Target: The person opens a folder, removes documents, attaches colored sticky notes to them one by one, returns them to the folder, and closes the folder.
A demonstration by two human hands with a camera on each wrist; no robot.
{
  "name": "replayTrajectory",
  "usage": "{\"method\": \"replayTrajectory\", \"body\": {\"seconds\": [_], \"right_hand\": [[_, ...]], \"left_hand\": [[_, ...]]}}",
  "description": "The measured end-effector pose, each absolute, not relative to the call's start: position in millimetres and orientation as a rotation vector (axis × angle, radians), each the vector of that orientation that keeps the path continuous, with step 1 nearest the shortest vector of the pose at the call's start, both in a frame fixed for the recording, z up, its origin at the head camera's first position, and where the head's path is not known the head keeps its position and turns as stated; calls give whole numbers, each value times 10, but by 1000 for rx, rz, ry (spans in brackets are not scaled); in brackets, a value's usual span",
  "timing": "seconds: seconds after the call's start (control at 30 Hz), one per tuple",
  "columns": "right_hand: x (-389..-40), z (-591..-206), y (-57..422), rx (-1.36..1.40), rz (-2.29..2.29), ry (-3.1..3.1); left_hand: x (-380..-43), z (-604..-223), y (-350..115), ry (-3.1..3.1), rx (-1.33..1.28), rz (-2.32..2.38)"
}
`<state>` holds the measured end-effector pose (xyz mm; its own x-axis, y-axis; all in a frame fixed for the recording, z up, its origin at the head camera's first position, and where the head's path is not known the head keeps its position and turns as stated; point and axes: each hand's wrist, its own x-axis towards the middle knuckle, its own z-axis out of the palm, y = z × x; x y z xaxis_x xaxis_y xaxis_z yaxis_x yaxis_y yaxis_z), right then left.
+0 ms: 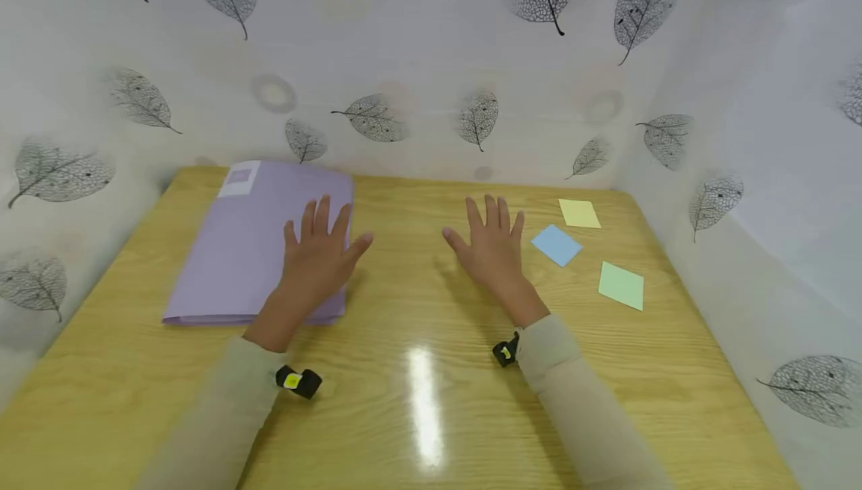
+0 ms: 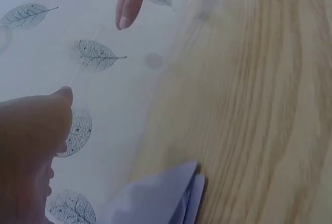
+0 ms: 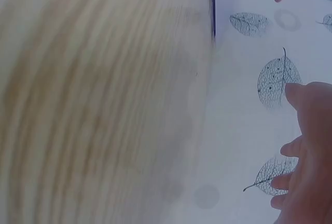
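On the left of the counter we see a purple folder lying flat, a white label at its far left corner and layered edges showing along its near side. Over the folder's right part hangs our left hand, palm down, its fingers and thumb spread apart and holding nothing; it appears raised clear of the folder, to judge by the left wrist view. Next comes a strip of bare wood between the hands. Our right hand hovers over it, fingers likewise apart and nothing in them, its little finger near but not touching the blue note. Beyond that, the yellow note lies farther back and the green note nearer us at the far right; the three are separate and flat.

We take this for a ready pose, with handling not yet begun. The next move, as we judge it, calls for lowering a hand onto whichever piece comes first: the folder would want a grip at its edge that gathers every layer, while a note, lying so thin, would need a fingertip to lift a corner before pinching.
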<state>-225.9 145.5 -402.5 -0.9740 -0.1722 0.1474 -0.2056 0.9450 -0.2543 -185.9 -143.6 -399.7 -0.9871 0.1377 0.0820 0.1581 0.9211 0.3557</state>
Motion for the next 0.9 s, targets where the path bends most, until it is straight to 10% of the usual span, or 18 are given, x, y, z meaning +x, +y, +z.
{"method": "replayTrajectory", "body": {"seconds": [0.9], "right_hand": [[-2309,-4251,0,1137,595,-3122]], "left_hand": [[-1514,-4247,-3068,-3043,-267,-574]]}}
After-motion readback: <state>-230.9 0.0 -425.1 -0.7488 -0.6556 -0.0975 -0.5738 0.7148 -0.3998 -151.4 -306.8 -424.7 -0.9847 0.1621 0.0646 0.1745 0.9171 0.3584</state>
